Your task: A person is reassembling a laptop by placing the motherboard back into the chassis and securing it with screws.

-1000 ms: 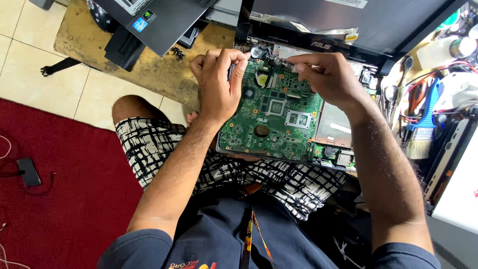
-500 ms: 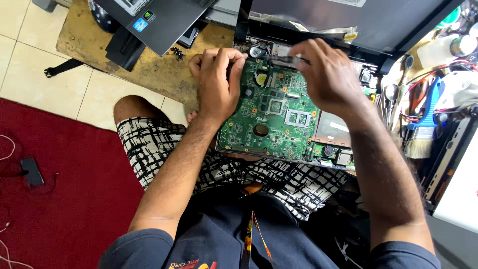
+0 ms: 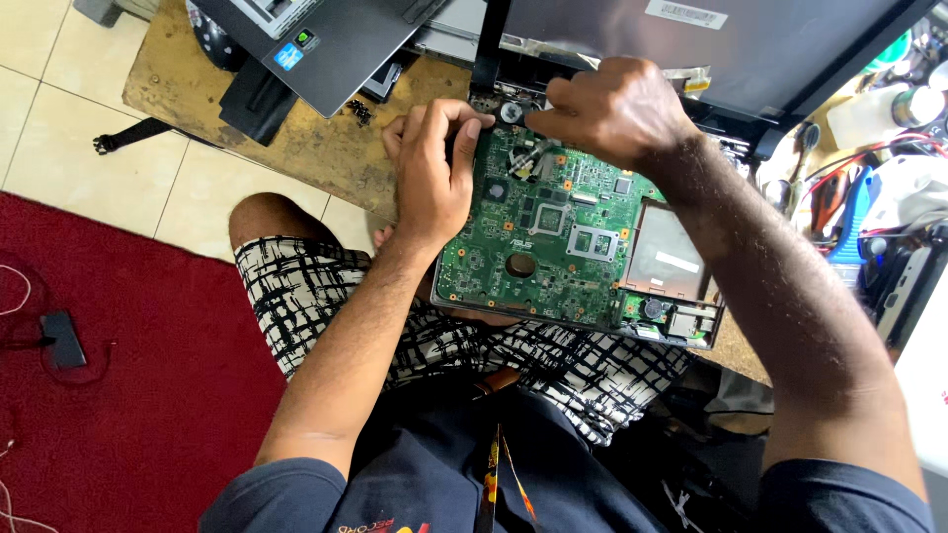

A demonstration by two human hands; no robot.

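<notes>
A worn wooden board [image 3: 296,148] lies on pale floor tiles, with a red rug [image 3: 118,395] beside it. A green circuit board [image 3: 553,247] rests on the person's lap, its far edge toward the wooden board. The left hand [image 3: 434,173] grips the circuit board's far left edge, fingers curled over it. The right hand [image 3: 612,114] is bunched at the far edge, fingertips pinching something I cannot make out. A dark laptop [image 3: 316,39] sits beyond the circuit board.
</notes>
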